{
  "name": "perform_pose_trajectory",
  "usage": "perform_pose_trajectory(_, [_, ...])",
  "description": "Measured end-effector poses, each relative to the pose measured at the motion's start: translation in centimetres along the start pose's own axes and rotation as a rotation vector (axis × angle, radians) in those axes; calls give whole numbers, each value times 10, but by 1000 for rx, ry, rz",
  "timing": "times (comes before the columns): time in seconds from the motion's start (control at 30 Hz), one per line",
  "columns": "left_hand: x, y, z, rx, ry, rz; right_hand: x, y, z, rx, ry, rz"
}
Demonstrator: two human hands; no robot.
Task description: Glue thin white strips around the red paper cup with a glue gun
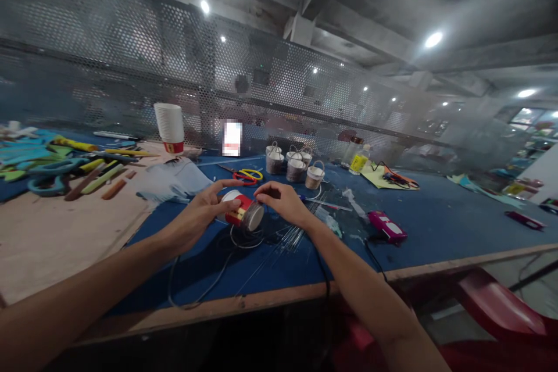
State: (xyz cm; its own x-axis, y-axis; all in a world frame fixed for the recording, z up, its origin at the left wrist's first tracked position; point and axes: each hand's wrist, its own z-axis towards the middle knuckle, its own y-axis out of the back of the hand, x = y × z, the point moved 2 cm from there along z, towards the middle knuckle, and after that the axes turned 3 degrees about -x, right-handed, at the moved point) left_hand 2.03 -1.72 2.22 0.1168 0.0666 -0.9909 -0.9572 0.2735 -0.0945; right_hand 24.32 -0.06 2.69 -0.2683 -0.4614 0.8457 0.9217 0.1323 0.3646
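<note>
My left hand (203,212) is closed around a red and white paper cup (235,207), which lies tilted on its side above the table. Grey-brown cord (250,216) is wound around the cup's base end. At the upper edge of that winding, my right hand (281,202) has its fingertips pinched on the cord; the exact grip is small and partly hidden. A loose length of cord (229,261) loops below the cup to the table's front edge. Scissors with red and yellow handles (248,176) lie just behind my hands.
Several small cord-wrapped cups with handles (296,168) stand behind. A stack of paper cups (169,125) is at left, near markers and blue-handled scissors (56,177). Thin wires (294,235) lie under my right wrist. A purple device (387,226) and yellow-labelled bottle (358,161) are at right.
</note>
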Motion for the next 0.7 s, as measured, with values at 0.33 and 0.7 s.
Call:
perform_pose_trajectory(0.33, [2,-4,3,49,30,-3,3,-4,0,-6,-18,16])
perform_pose_trajectory(0.7, [6,-8,2,50,20,77,4,-11,-2,21,24,69])
